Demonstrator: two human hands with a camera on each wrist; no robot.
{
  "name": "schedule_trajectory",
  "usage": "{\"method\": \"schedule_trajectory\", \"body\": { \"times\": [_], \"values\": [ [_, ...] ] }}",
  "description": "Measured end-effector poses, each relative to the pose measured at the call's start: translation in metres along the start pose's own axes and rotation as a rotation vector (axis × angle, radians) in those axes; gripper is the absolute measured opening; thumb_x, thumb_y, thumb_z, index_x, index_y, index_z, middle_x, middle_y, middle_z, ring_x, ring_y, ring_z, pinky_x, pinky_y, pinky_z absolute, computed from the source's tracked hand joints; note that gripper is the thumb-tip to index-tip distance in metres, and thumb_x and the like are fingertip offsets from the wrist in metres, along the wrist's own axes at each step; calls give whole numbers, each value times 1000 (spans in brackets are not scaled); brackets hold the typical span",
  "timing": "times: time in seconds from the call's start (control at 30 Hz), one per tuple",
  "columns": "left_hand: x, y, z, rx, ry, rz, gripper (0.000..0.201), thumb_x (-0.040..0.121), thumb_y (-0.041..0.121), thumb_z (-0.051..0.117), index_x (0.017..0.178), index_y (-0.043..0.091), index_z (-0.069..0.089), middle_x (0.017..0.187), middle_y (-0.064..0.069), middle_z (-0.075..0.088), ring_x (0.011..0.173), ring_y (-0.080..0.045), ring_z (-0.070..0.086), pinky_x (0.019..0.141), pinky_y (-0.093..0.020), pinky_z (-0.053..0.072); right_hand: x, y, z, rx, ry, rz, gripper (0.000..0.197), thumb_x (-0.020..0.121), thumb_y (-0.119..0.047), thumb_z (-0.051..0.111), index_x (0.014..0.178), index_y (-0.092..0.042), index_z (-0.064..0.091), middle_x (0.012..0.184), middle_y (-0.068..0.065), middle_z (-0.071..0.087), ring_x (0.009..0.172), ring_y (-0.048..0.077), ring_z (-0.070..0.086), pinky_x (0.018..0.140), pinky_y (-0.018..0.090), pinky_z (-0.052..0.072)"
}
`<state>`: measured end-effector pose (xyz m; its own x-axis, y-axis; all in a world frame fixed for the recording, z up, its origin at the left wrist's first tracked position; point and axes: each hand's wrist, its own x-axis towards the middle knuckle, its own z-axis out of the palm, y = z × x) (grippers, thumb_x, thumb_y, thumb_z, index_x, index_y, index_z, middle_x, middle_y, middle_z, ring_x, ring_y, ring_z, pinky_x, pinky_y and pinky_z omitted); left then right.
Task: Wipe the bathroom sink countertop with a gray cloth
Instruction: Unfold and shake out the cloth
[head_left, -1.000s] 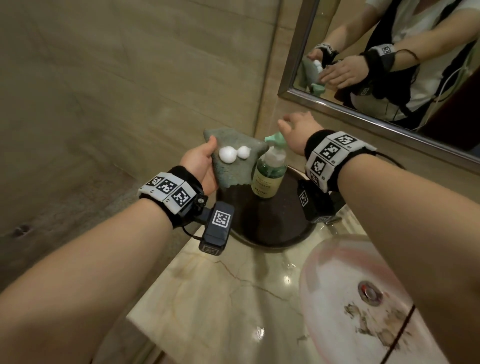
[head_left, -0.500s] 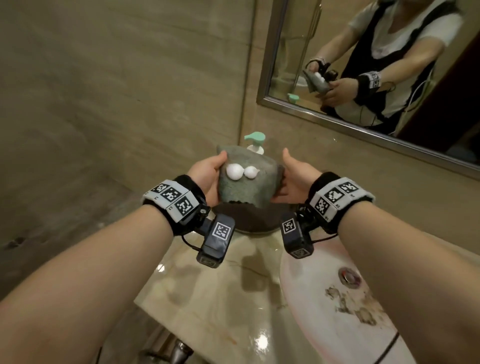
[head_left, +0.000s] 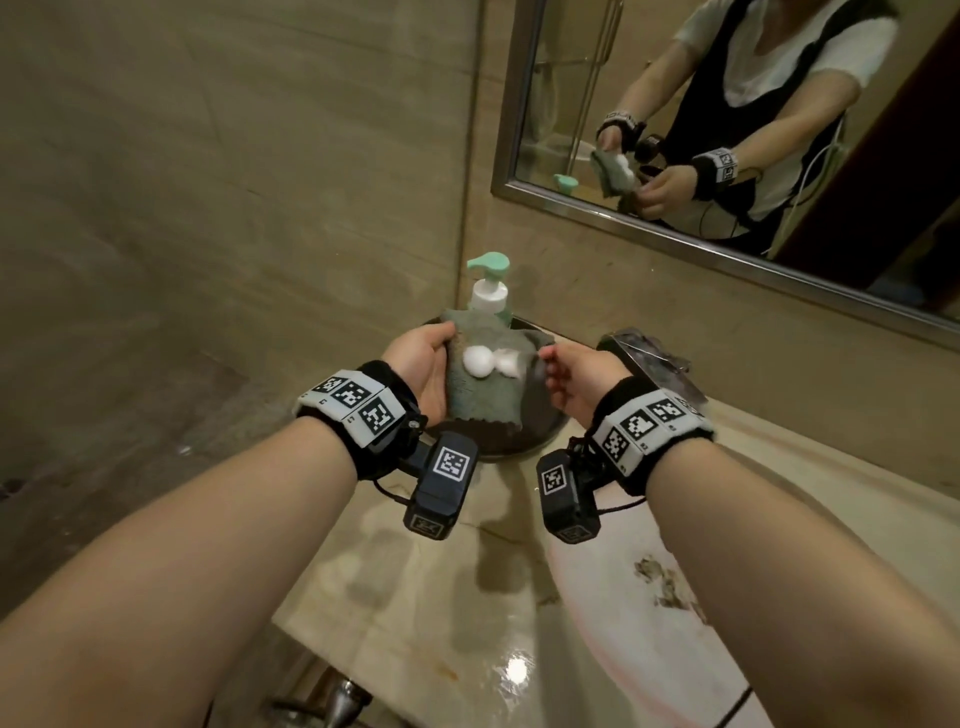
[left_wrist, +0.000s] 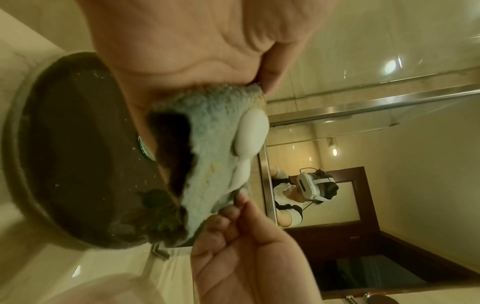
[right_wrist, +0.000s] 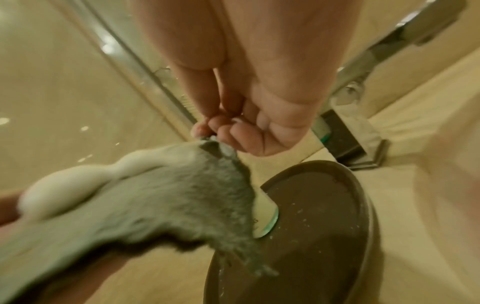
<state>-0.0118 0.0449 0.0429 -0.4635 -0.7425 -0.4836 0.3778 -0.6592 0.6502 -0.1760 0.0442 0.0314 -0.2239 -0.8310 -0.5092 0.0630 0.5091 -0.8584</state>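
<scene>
The gray cloth (head_left: 483, 389) hangs in the air above the dark round tray (head_left: 540, 431), with two white blobs of foam (head_left: 478, 360) on its face. My left hand (head_left: 423, 364) grips its left edge, thumb on top. My right hand (head_left: 566, 371) pinches the cloth's right corner with its fingertips. In the left wrist view the cloth (left_wrist: 213, 156) stretches between my left palm and the right hand's fingers (left_wrist: 233, 207). The right wrist view shows the pinch on the cloth (right_wrist: 166, 197), foam (right_wrist: 78, 185) smeared along it. The beige marble countertop (head_left: 405, 597) lies below.
A soap pump bottle (head_left: 490, 291) with a mint green head stands on the tray behind the cloth. The white basin (head_left: 649, 597) with brown stains is at the lower right. A crumpled foil packet (head_left: 644, 353) lies by the back wall. A mirror (head_left: 727, 130) hangs above.
My right hand left the pump bottle, came to the cloth's right side and now pinches its corner. The cloth has dropped lower in front of the bottle, and one foam blob is smeared.
</scene>
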Motion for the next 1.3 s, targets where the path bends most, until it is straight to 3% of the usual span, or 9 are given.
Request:
{"method": "schedule_trajectory", "body": {
  "times": [0.2, 0.33, 0.4, 0.47, 0.53, 0.7, 0.9, 1.07, 1.3],
  "values": [
    [0, 12, -3, 27, -19, 6, 47, 100, 36, 23, 116, 7, 56, 106, -15, 63, 94, -30, 60, 79, -42, 47, 12, 8, -5, 130, 12, 149, 36, 98, -38, 39, 86, -9, 56, 63, 5, 55, 59, 19, 51, 57, 30, 45],
    [4, 18, -1, 36, -9, 9, 50, 101, 36, 21, 130, 7, 49, 107, -15, 63, 94, -30, 60, 79, -43, 47, 11, 8, -5, 293, -245, 150, 55, 97, -55, 19, 100, -16, 58, 75, 2, 69, 64, 17, 67, 63, 29, 47],
    [7, 19, -2, 49, -1, 0, 52, 101, 37, 20, 135, 7, 45, 107, -15, 63, 94, -30, 60, 78, -43, 47, 9, 5, -10, 312, -339, 139, 68, 94, -60, 10, 115, -14, 56, 99, 6, 70, 87, 21, 68, 75, 34, 47],
    [10, 19, -4, 49, 6, -11, 52, 101, 36, 19, 137, 7, 43, 105, -15, 63, 94, -29, 60, 77, -43, 47, 8, 1, -11, 218, -322, 138, 61, 96, -56, 18, 134, -16, 46, 124, 7, 57, 101, 21, 60, 78, 34, 47],
    [12, 18, -5, 39, 2, -23, 51, 102, 35, 19, 137, 7, 44, 104, -15, 63, 93, -29, 59, 77, -45, 46, 6, -3, -8, 155, -219, 131, 47, 98, -40, 36, 137, -16, 45, 121, 6, 56, 89, 18, 60, 66, 31, 47],
    [20, 14, 1, -18, -3, -30, 50, 102, 33, 18, 131, 5, 48, 108, -14, 62, 99, -29, 58, 76, -45, 44, 1, -8, -1, -154, -110, -185, 39, 93, -23, 55, 130, -11, 56, 109, 5, 62, 100, 21, 61, 97, 37, 49],
    [23, 10, 8, -57, -65, -46, 51, 102, 29, 18, 100, 0, 59, 82, -17, 72, 88, -28, 60, 87, -46, 44, -13, -7, 22, -498, -155, -469, 26, 84, -9, 66, 110, -9, 63, 94, 0, 62, 91, 14, 59, 93, 32, 49],
    [17, 13, 7, -26, -84, -52, 46, 101, 29, 21, 106, 3, 58, 93, -17, 67, 87, -29, 64, 79, -44, 46, -9, -15, 31, -217, -148, -335, 14, 88, -9, 61, 81, -19, 53, 76, -4, 56, 70, 10, 54, 72, 27, 48],
    [13, 11, 7, 47, -87, -24, 39, 101, 23, 22, 102, 5, 57, 86, -14, 67, 82, -24, 64, 78, -38, 48, -8, -24, 27, -168, -144, -205, 19, 89, -8, 59, 78, -19, 48, 76, 2, 56, 58, 14, 52, 57, 27, 49]
  ]
}}
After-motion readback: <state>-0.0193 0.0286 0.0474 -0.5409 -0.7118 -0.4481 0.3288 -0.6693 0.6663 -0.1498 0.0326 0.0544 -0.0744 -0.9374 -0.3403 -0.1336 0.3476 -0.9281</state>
